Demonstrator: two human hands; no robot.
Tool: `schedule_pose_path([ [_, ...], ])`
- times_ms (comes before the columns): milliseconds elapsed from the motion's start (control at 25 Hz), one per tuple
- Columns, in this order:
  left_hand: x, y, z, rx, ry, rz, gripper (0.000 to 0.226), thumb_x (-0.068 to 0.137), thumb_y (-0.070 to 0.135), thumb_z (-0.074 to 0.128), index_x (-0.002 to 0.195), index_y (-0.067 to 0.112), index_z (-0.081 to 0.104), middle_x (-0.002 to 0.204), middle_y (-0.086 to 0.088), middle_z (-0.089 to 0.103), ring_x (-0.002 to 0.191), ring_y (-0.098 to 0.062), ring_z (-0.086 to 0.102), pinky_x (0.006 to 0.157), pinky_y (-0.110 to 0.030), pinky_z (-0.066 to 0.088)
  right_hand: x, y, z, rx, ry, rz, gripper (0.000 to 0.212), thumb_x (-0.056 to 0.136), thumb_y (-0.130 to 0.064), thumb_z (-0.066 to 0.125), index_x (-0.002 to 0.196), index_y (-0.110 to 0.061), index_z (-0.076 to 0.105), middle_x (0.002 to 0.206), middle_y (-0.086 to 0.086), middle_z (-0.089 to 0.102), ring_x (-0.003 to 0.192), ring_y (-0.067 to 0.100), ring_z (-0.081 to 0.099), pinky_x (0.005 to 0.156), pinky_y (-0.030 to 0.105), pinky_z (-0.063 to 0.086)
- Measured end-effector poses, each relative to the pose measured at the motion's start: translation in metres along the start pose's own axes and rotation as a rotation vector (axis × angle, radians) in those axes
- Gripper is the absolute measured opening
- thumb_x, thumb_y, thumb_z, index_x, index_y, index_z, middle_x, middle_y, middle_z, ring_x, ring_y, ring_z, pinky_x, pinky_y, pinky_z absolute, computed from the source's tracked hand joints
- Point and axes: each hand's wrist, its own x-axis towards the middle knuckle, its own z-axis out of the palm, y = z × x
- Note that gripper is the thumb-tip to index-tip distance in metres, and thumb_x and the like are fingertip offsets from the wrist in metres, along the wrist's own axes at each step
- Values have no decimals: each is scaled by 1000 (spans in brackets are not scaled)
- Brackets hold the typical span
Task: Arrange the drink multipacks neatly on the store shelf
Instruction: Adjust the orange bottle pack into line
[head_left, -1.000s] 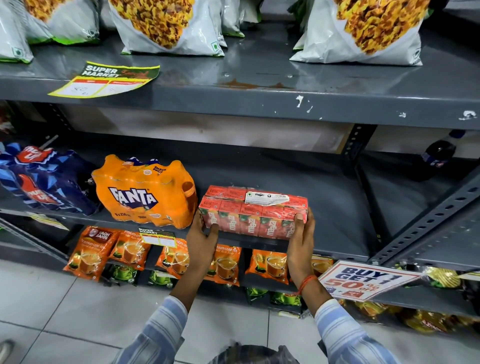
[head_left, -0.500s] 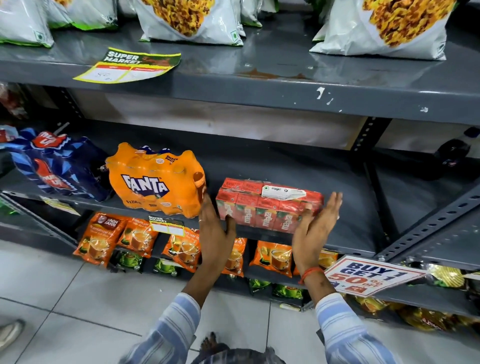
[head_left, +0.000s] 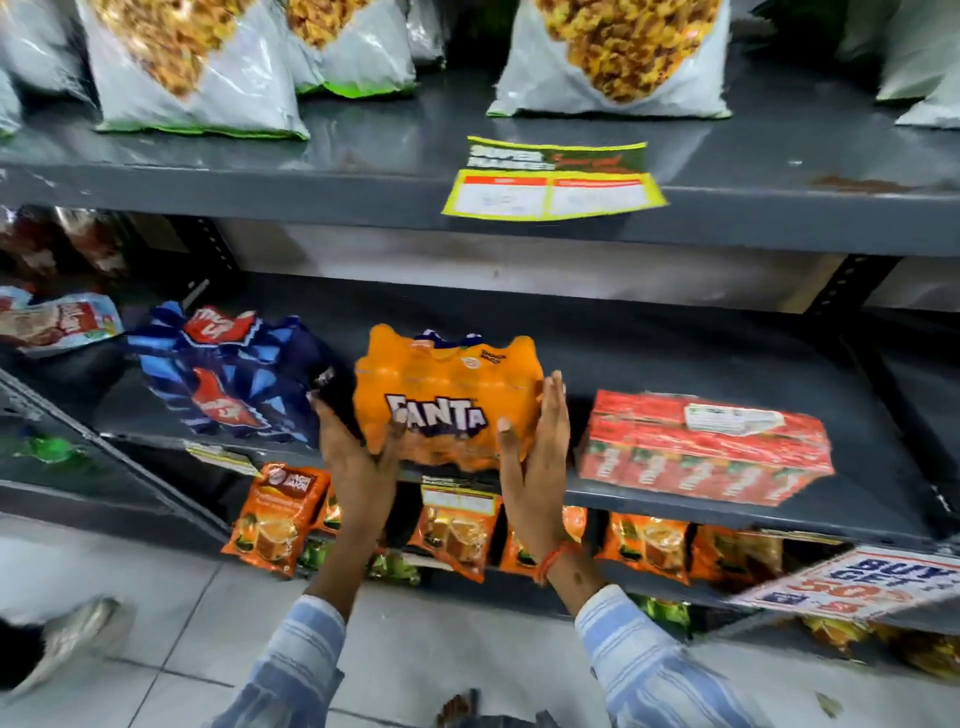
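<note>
An orange Fanta multipack (head_left: 452, 384) stands at the front of the grey middle shelf (head_left: 675, 512). My left hand (head_left: 356, 457) presses its left side, thumb on the front face. My right hand (head_left: 537, 452) lies flat against its right side, thumb on the front too. To the right, apart from my hands, a red multipack of juice cartons (head_left: 701, 447) sits at a slight angle on the same shelf. A blue and red drink multipack (head_left: 228, 374) stands left of the Fanta pack, close to it.
Big snack bags (head_left: 613, 57) and a yellow price label (head_left: 550, 182) occupy the upper shelf. Orange tea sachets (head_left: 275, 514) hang below the middle shelf. A "Buy 1 Get 1" sign (head_left: 862, 582) juts out at lower right. A shoe (head_left: 67, 639) is on the tiled floor at left.
Both hands have let go of the red carton pack and moved left onto the sides of the Fanta pack. The view has swung left and closer.
</note>
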Motion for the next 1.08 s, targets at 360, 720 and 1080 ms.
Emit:
schedule_pose_path([
  [360, 20, -12, -8, -91, -258, -109, 94, 71, 67, 54, 143, 18, 19, 146, -11, 41, 131, -27, 42, 109, -51, 36, 11, -15, 31, 54, 196, -12, 64, 90, -56, 37, 145, -33, 16, 153, 2, 29, 141, 17, 29, 112, 51, 33],
  [720, 9, 3, 2, -101, -262, -122, 111, 62, 85, 42, 147, 25, 3, 156, -10, 22, 142, -26, 25, 116, -50, 25, 15, -4, 22, -38, 287, -83, 71, 88, -64, 29, 147, -28, 13, 158, 2, 19, 145, 12, 16, 117, 50, 26],
  [1080, 48, -1, -72, 61, 61, 147, 87, 83, 63, 41, 145, 27, -7, 160, -9, -1, 143, -16, -2, 118, -43, 7, 7, -75, 104, -79, 289, -426, 55, 97, -37, 28, 147, -15, 16, 155, 1, 18, 147, 16, 14, 120, 42, 18],
])
